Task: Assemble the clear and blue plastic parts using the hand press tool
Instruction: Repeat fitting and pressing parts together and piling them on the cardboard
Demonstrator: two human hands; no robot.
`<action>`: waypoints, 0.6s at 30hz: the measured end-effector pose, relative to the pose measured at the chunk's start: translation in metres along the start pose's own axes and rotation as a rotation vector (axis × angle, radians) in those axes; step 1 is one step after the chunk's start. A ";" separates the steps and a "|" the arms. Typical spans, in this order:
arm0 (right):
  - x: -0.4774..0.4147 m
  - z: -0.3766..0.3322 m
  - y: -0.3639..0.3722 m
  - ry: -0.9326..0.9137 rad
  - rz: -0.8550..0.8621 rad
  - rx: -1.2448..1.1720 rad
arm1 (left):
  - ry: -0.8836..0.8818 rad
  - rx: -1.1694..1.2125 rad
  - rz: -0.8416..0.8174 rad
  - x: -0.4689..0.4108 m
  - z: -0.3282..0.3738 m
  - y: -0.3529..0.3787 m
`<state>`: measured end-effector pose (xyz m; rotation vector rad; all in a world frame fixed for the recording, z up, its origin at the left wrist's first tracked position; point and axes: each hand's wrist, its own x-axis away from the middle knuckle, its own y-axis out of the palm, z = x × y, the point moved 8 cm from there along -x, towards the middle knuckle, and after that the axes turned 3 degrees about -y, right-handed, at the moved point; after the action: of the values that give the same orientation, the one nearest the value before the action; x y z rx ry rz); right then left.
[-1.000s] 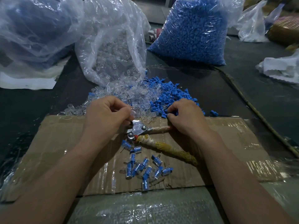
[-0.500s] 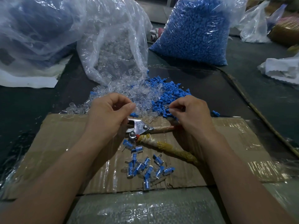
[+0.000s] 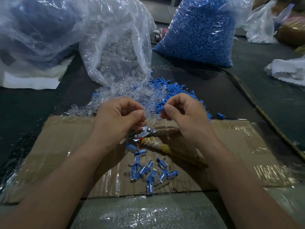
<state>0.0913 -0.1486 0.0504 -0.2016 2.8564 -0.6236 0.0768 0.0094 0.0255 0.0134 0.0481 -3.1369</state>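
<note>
Spilling clear parts forward, one plastic bag lies open; another bag holds blue parts. Above the metal-headed, tape-handled hand press tool on cardboard, the curled left hand pinches what seems a clear part, and the right hand pinches a blue part.

No text, label, brand, number or sign can be read anywhere. The bag of clear parts at upper centre, the bag of blue parts at upper right, the cardboard sheet across the middle and the hand press tool at centre show no legible marking.
</note>
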 end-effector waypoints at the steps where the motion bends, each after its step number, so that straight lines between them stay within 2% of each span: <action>1: 0.002 -0.002 0.007 0.009 -0.034 -0.055 | 0.003 -0.015 -0.010 0.000 0.000 0.001; 5: 0.007 -0.005 0.022 0.019 -0.107 -0.112 | 0.022 -0.080 -0.041 0.001 0.002 0.005; 9: 0.008 -0.007 0.022 -0.006 -0.107 -0.114 | 0.021 -0.098 0.010 0.001 0.002 0.001; 14: 0.007 -0.013 0.017 -0.133 0.008 0.071 | -0.009 -0.024 0.075 0.003 0.000 -0.004; 18: 0.009 -0.016 0.014 -0.187 0.053 0.048 | 0.046 -0.105 0.047 0.005 0.008 0.001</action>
<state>0.0780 -0.1309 0.0574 -0.1664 2.6554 -0.6267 0.0718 0.0082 0.0330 0.0844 0.2098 -3.0826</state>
